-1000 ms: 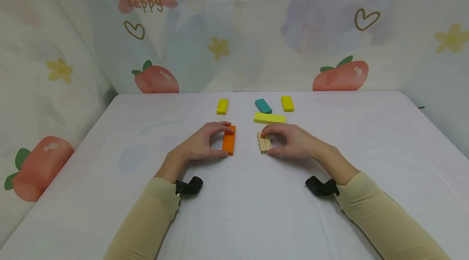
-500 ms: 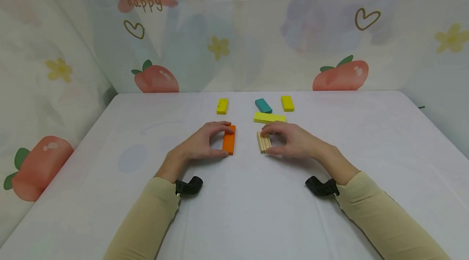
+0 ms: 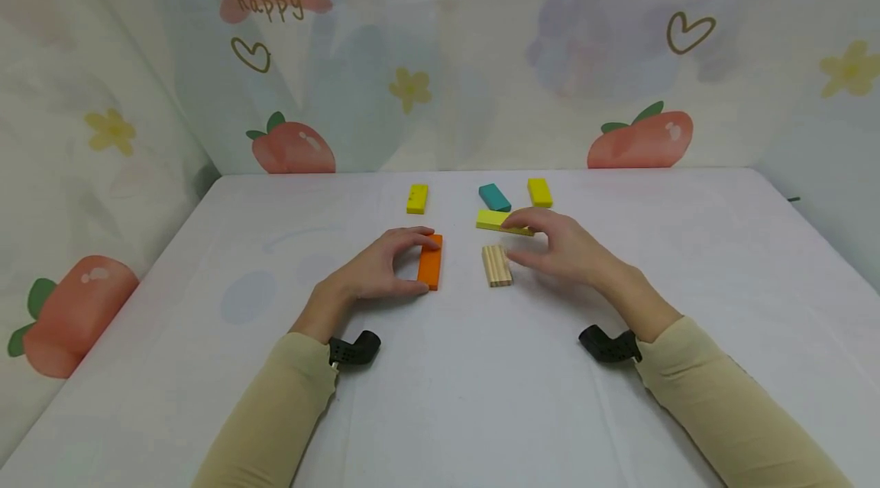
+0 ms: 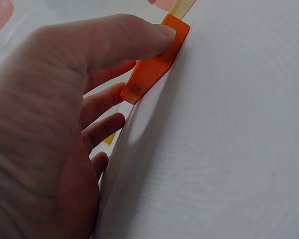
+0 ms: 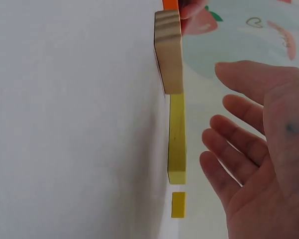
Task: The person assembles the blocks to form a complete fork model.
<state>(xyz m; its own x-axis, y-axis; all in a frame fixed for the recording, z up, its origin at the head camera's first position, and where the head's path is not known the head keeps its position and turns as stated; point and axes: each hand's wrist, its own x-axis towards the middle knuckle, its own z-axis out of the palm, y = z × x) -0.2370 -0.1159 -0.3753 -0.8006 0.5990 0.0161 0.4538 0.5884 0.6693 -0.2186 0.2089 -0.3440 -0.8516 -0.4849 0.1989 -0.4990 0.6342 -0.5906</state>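
Observation:
My left hand (image 3: 371,272) pinches an orange block (image 3: 429,265) lengthwise, thumb at its near end and fingers at its far end. The left wrist view shows the thumb pressed on the orange block (image 4: 150,69). To the right lies a natural-wood block (image 3: 496,266) with striped grain, standing free on the white cloth. My right hand (image 3: 574,250) hovers beside it with relaxed, parted fingers, its fingertips overlapping a long yellow block (image 3: 490,220) in the head view. In the right wrist view, that hand (image 5: 261,144) is apart from the wooden block (image 5: 168,55).
Behind these lie a teal block (image 3: 494,197), a short yellow block (image 3: 416,199) at left and another short yellow block (image 3: 539,192) at right. A patterned curtain (image 3: 467,121) rises along the table's back edge.
My right hand has let go of the wooden block and moved up and away toward the long yellow block. The left hand and orange block have stayed put.

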